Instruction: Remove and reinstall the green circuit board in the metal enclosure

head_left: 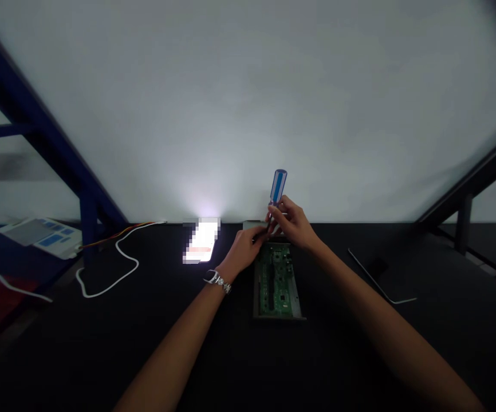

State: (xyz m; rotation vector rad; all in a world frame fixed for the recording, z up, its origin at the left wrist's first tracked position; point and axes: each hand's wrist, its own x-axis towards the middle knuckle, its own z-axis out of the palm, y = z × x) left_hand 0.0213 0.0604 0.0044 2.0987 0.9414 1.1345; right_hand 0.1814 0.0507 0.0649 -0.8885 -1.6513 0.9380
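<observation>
The screwdriver [278,186] is held by the right hand [293,222], low on its blue and clear handle, and its top is tipped a little to the right. It is best kept steady and lined up with the spot, pushed softly, and turned a bit at a time. The green board [280,280] is held in a metal tray [296,306], near the middle of the far edge of the table [231,360]. The left hand [245,248] is bent in at the tray's far end; whether anything is pinched by it cannot be told. The tool's tip is hidden by fingers, so a clear look is needed. Toward the left edge, a lit phone [204,240] and a white cord [135,264] are seen. Toward the right edge, a bent rod [376,283] is left well apart.
</observation>
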